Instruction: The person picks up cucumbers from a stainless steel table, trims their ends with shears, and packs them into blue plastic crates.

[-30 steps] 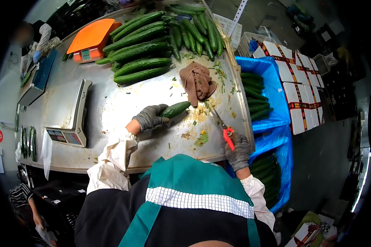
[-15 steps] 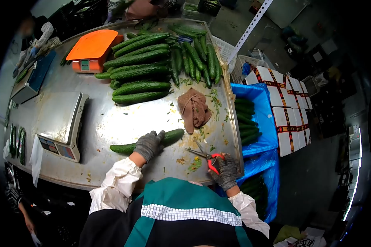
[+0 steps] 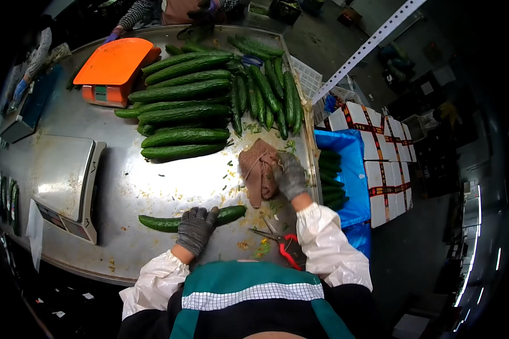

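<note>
My left hand (image 3: 196, 230), in a grey glove, is wrapped over the middle of a cucumber (image 3: 159, 223) lying on the metal table (image 3: 169, 186). My right hand (image 3: 291, 175), also gloved, has its fingers closed on the right side of a crumpled brown cloth (image 3: 258, 173). Red-handled scissors (image 3: 289, 247) lie with parted blades on the table below the cloth. Beyond my left hand, long cucumbers (image 3: 184, 135) are stacked in a row, and smaller ones (image 3: 266, 90) lie to their right.
An orange scale (image 3: 112, 65) and a white scale (image 3: 68, 175) stand on the left. Right of the table are a blue-lined crate (image 3: 353, 175) of cucumbers and white boxes (image 3: 379, 141). A co-worker's hand (image 3: 114, 35) is at the far edge.
My right hand has let go of the scissors and moved up to the cloth. The cucumber under my left hand has been laid down on the table. The view has shifted.
</note>
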A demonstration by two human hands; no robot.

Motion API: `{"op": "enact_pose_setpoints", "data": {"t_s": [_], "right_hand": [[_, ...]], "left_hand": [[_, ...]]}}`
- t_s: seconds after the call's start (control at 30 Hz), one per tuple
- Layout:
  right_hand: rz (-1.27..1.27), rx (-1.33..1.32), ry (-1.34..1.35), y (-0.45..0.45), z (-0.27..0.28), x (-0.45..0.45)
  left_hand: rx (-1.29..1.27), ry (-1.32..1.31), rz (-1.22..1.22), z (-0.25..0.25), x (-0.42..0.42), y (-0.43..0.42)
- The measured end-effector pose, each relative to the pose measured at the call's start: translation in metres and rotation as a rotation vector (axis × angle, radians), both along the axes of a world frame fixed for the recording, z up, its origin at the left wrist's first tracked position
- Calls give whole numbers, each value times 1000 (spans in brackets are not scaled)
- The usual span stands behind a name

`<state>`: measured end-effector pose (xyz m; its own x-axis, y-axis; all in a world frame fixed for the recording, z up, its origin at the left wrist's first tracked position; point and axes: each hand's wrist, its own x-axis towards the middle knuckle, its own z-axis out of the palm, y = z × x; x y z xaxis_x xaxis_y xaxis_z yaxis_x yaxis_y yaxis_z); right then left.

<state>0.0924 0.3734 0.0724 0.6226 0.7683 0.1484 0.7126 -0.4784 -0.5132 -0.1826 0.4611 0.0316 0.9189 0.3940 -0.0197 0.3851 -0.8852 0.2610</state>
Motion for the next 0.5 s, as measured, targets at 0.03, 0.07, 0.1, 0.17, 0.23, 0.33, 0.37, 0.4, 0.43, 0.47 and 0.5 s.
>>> {"op": "enact_pose_setpoints", "data": {"t_s": [0.03,0.07,0.1,0.17,0.23,0.33,0.37,0.4,0.43,0.47,0.5], "right_hand": [[-65,21,-19,12,-17,19],[-129,44,-40,23,-33,38],[-125,36,-44,38,-31,50],[-310,-169,78,70,-25,68],[-375,-218,106,94,-25,75],[-488,-278,137,119,-34,82],[-533,-291,136,123,-38,84],[-491,-309,49,124,-43,85],[-490,-314,51,124,-46,87],[-482,-323,35,125,-46,87],[-473,-332,18,125,-44,87]], "left_hand": [[-11,-2,3,1,0,0],[-5,-29,7,2,-1,0],[2,-56,12,1,-1,0],[2,-77,25,-1,0,0],[-2,-122,44,0,0,1],[-45,-134,55,7,-1,7],[-83,-129,66,9,-1,8],[-90,-119,70,8,-3,9],[-93,-116,71,8,-2,10],[-90,-121,68,9,-3,11],[-87,-127,67,10,-3,11]]}}
